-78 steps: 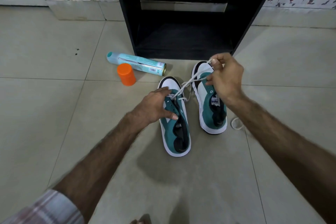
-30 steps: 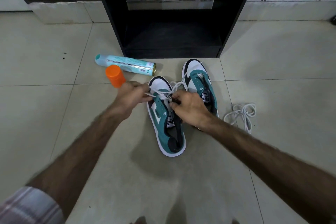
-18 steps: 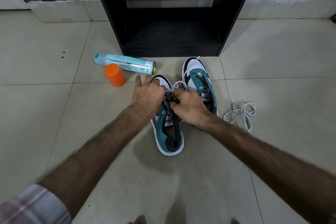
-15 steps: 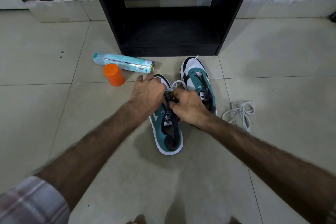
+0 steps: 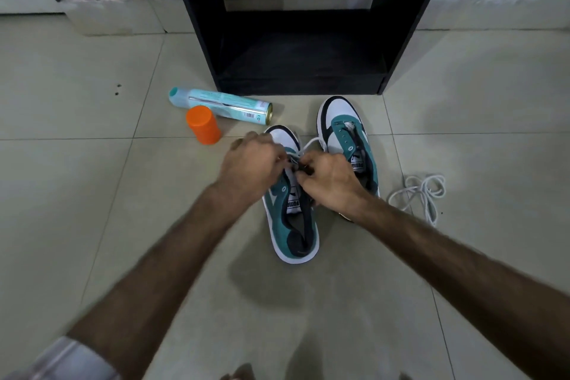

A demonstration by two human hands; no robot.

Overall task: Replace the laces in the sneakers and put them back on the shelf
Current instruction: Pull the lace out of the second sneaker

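Both hands meet over the front of the nearer sneaker, working a white lace on the tiled floor.

The left hand (image 5: 251, 163) curls over the toe end of the near sneaker (image 5: 293, 219), and the right hand (image 5: 327, 182) sits just beside it with fingers bent — both appear to pinch the white lace (image 5: 310, 145) between them, though the exact grip is hidden under the knuckles. A loop of that lace arcs toward the second sneaker (image 5: 348, 139), which lies just beside the first, its toe closest to the black shelf (image 5: 302, 40). A loose white lace (image 5: 422, 194) lies in a tangle on the floor (image 5: 92, 194) to the right, apart from both shoes. Off to the left — a teal spray can (image 5: 222, 105) on its side, with an orange cap (image 5: 203, 125) standing just in front of it.
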